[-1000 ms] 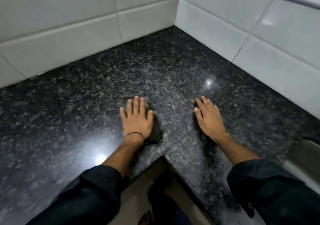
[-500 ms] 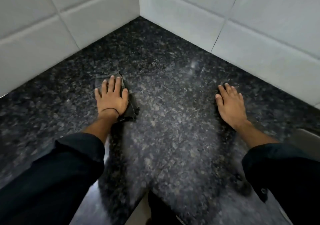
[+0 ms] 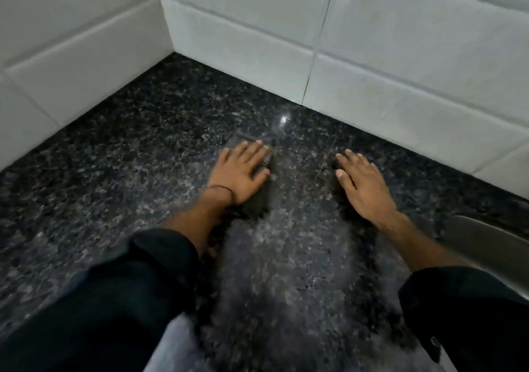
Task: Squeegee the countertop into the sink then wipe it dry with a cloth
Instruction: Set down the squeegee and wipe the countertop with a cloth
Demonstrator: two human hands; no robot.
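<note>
Left hand [image 3: 242, 171] pressing flat on cloth [image 3: 259, 200], right hand [image 3: 365, 188] flat on countertop [image 3: 128, 157], sink [image 3: 486, 237] beside, tiled walls [image 3: 257, 28] behind

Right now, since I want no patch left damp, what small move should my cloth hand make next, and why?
Probably slide the left hand, pressed flat on the dark cloth, toward the wall tiles: bare countertop lies between the cloth and the tiles, possibly unwiped. The right hand rests flat, bracing.
</note>
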